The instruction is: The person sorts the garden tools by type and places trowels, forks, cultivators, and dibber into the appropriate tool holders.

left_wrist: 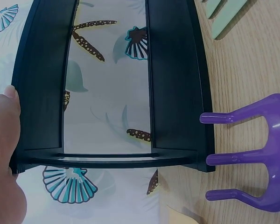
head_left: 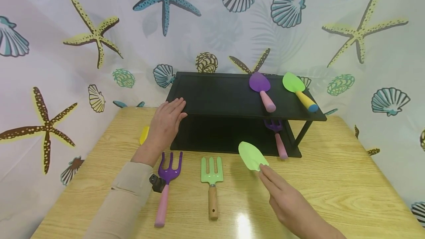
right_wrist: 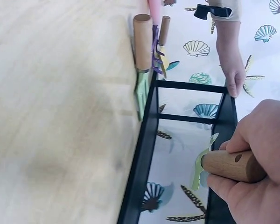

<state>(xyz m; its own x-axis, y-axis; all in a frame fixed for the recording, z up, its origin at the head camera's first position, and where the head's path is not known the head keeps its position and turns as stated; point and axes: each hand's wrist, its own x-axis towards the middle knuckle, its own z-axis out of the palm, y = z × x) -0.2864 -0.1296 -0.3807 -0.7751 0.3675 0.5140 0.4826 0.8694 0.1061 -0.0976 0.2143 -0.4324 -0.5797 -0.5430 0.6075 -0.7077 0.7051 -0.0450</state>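
Observation:
My right hand (head_left: 292, 204) grips the brown wooden handle (right_wrist: 231, 165) of a trowel with a light green blade (head_left: 252, 156), held up in front of the black two-tier shelf (head_left: 212, 93). The left hand (head_left: 166, 121) rests on the shelf's upper left corner, fingers lying along the top. On that upper tier lie a purple trowel (head_left: 259, 82) with a pink handle and a green trowel (head_left: 293, 83) with a yellow handle. A purple hand fork (head_left: 280, 145) lies on the lower tier at the right.
Before the shelf, a purple hand fork (head_left: 168, 174) with a pink handle and a green hand fork (head_left: 212, 176) with a wooden handle lie on the wooden table (head_left: 348, 180). A yellow tool (head_left: 144, 135) is partly hidden behind the left arm. Patterned cloth hangs behind.

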